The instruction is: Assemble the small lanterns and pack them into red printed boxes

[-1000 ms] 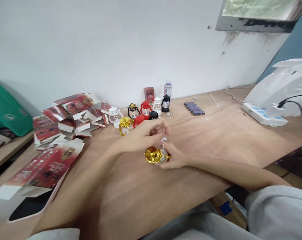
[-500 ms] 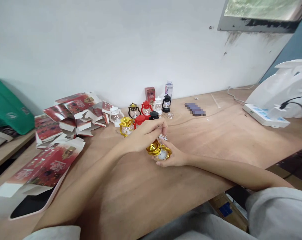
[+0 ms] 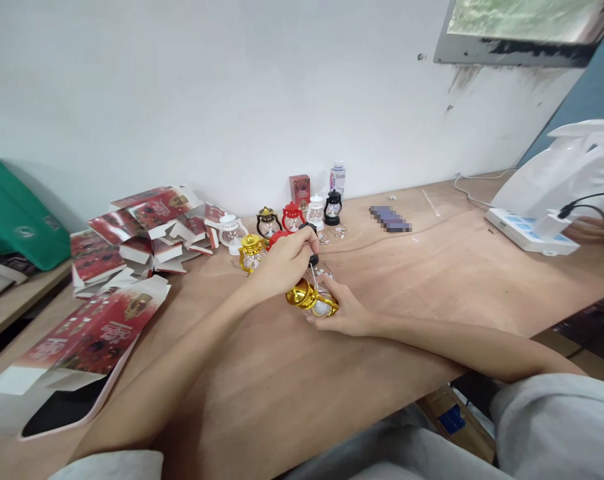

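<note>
One gold lantern [image 3: 313,299]: right fingers [image 3: 333,288] gripping | left fingers [image 3: 309,241]: curled, hold unclear | red carton [image 3: 98,343]: lettering blurred

We wear loose, pale grey sleeves, plain as far as they show. On the right, the sleeve [image 3: 557,420] is broad and rounded, its soft cloth creased into shallow folds, and it ends close to the elbow. The left sleeve [image 3: 115,467] shows only as a light band of hem (the lower edge of the view cuts off the rest). Below, more grey cloth [image 3: 407,450] shows in darker shade; we cannot tell which garment it is. Both our slim forearms [image 3: 442,341] are bare, like our left hand [image 3: 285,263] and right hand [image 3: 349,312].
</note>
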